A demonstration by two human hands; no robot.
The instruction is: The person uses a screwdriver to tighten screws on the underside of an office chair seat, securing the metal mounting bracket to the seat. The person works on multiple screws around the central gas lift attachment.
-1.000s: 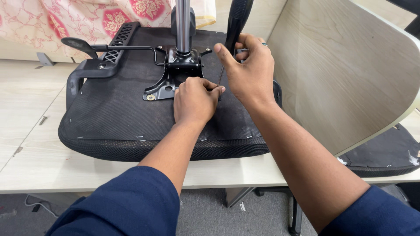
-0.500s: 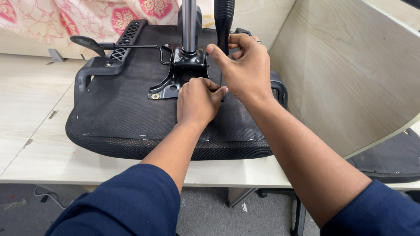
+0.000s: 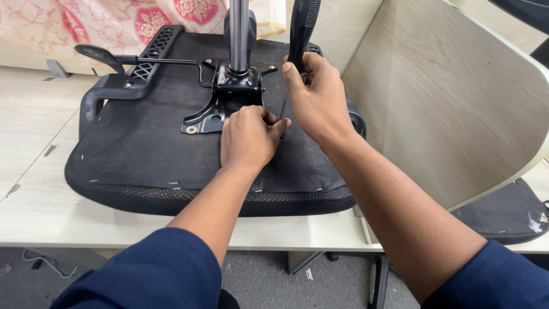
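We hold the screwdriver upright in our right hand, its long axis nearly vertical over the upturned chair seat. Our left hand, the nearer one, pinches closed around its thin shaft just beside the seat's black metal bracket.

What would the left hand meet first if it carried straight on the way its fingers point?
The left hand, fingers curled near the screwdriver shaft, points away from the person. Straight on, it would likely meet the black metal mounting plate under the chrome column, though depth is hard to judge.

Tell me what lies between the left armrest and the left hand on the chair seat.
Head view: the black metal mounting plate with its chrome gas-lift column lies between armrest and left hand.
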